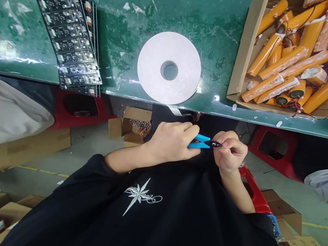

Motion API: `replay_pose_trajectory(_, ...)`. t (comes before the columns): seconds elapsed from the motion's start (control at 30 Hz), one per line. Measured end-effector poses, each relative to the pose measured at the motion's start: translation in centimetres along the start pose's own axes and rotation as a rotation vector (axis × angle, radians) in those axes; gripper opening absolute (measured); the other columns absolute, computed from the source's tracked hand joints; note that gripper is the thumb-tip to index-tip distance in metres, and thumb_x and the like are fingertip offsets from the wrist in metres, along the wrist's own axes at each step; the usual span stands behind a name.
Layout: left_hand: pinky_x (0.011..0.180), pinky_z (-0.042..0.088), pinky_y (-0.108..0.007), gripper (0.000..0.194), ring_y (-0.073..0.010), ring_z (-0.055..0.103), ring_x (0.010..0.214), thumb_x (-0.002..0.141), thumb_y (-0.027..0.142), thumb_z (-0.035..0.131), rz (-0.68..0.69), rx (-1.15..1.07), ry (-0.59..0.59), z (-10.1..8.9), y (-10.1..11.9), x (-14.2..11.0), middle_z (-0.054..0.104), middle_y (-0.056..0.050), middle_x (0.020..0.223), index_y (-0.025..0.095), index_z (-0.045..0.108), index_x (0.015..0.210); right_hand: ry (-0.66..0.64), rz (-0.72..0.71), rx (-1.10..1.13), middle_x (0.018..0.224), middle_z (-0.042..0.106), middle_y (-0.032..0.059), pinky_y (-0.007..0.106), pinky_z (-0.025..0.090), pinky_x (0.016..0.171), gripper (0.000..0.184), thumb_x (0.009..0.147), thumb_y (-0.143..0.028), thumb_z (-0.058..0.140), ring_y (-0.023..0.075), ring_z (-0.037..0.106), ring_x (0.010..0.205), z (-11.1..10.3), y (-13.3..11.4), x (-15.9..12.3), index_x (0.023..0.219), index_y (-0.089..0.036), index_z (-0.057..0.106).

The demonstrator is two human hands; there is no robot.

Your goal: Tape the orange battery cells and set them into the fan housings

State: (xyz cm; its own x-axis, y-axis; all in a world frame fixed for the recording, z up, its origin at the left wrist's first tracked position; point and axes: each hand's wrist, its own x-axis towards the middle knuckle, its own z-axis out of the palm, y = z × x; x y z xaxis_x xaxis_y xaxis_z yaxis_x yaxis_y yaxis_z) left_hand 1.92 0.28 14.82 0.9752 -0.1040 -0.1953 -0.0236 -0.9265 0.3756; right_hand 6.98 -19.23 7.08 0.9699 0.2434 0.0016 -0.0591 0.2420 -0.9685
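Note:
My left hand (173, 141) is closed around the blue handles of a small pair of cutters (201, 142), held over my lap below the bench edge. The cutters' dark tip points right, into my right hand (231, 151). That hand is curled, with its fingers pinched at the tip on something too small to name. Both hands sit close together in front of my black shirt.
On the green bench (215, 28) lie a white tape roll (169, 67), a stack of black circuit board strips (69, 35) at left, and a cardboard box (245, 49) of orange battery packs (300, 57) at right. Red stools and cardboard boxes stand on the floor below.

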Motion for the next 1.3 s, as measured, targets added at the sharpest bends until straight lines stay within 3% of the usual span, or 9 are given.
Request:
replay_pose_trajectory(0.27,0.051,0.030,-0.030,0.022,-0.0206,0.066,0.060,0.088,0.043,0.071,0.043,-0.022,-0.009,0.4,-0.6,0.0,0.068,-0.003,0.069,0.021,0.068,0.088,-0.045,-0.019,0.068,0.071,0.065,-0.0009,0.031,0.055,0.054,0.028,0.085,-0.050,0.093,0.0155,0.060,0.057,0.1,0.0,-0.1,0.074,-0.029,0.077)
replay_pose_trajectory(0.37,0.051,0.030,-0.030,0.023,-0.0205,0.066,0.061,0.089,0.044,0.070,0.038,-0.031,0.001,0.5,-0.6,-0.1,0.068,-0.003,0.070,0.021,0.067,0.087,-0.035,0.004,0.060,0.070,0.064,-0.0008,0.031,0.055,0.052,0.033,0.084,-0.054,0.093,0.0156,0.060,0.055,0.1,0.0,-0.1,0.071,-0.029,0.076)
replay_pose_trajectory(0.6,0.051,0.031,-0.031,0.023,-0.0216,0.067,0.062,0.081,0.043,0.074,0.033,0.012,0.078,0.2,-0.3,0.1,0.068,-0.002,0.070,0.021,0.068,0.086,-0.050,-0.017,0.074,0.073,0.068,-0.0006,0.031,0.056,0.054,0.023,0.086,-0.049,0.093,0.0161,0.063,0.058,-0.2,0.0,-0.1,0.079,-0.030,0.080)
replay_pose_trajectory(1.07,0.051,0.028,-0.031,0.023,-0.0201,0.065,0.060,0.082,0.043,0.072,0.026,-0.015,0.041,-0.2,0.0,0.1,0.066,-0.002,0.067,0.021,0.067,0.084,-0.008,-0.029,0.011,0.064,0.062,-0.0014,0.031,0.053,0.046,0.044,0.080,-0.060,0.094,0.0151,0.056,0.048,-0.2,0.2,-0.1,0.062,-0.027,0.070)
replay_pose_trajectory(1.17,0.051,0.027,-0.031,0.023,-0.0205,0.066,0.061,0.082,0.043,0.073,0.038,0.007,0.059,-0.3,-0.1,0.1,0.068,-0.002,0.068,0.021,0.067,0.084,-0.034,-0.052,0.016,0.068,0.067,-0.0007,0.032,0.057,0.050,0.032,0.084,-0.055,0.093,0.0170,0.063,0.054,-0.4,0.1,-0.1,0.072,-0.030,0.078)
replay_pose_trajectory(1.3,0.051,0.026,-0.032,0.024,-0.0224,0.069,0.064,0.081,0.044,0.075,0.033,0.042,0.071,-0.5,-0.2,0.1,0.069,-0.003,0.071,0.021,0.068,0.085,-0.124,-0.097,0.026,0.083,0.078,0.0012,0.034,0.064,0.060,0.005,0.090,-0.035,0.091,0.0205,0.074,0.068,-1.1,-0.4,0.1,0.094,-0.034,0.087)
